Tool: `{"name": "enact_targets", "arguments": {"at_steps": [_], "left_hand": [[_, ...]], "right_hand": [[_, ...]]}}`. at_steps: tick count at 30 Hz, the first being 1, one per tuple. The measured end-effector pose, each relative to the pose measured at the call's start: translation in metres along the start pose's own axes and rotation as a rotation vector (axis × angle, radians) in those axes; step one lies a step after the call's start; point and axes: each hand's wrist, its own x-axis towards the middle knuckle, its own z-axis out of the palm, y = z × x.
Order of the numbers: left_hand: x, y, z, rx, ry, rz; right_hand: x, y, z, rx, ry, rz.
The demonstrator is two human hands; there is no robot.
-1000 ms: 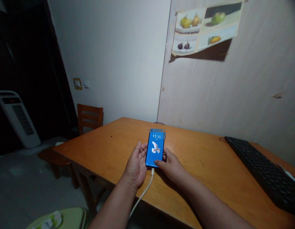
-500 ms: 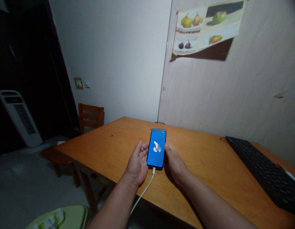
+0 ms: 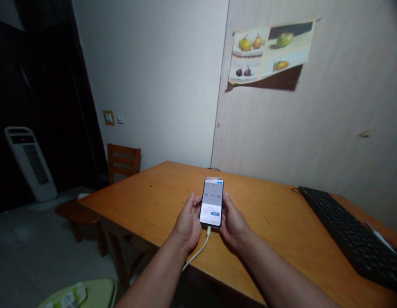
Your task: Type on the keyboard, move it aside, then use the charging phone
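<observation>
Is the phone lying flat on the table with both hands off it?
No: the phone is gripped between the left hand and the right hand above the wooden table, with its white cable plugged in.

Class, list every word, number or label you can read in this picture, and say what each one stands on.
"00:31:08", roughly, in large digits on the phone screen, held between the left hand and the right hand; the digits are blurred, so the reading is unsure.
Smaller lines and a blue button on that screen: too small to read.
Keyboard keys: too dark to read.
Fruit poster: no lettering to be seen.
</observation>
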Motion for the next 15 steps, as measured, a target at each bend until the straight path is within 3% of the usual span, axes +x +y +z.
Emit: {"name": "enact_targets", "arguments": {"at_steps": [10, 15], "left_hand": [[-0.003, -0.003, 0.015, 0.013, -0.029, -0.007], [-0.017, -0.01, 0.015, 0.16, -0.025, -0.075]], "right_hand": [[0.005, -0.012, -0.003, 0.159, 0.14, 0.049], [0.006, -0.018, -0.003, 0.206, 0.148, 0.033]]}}
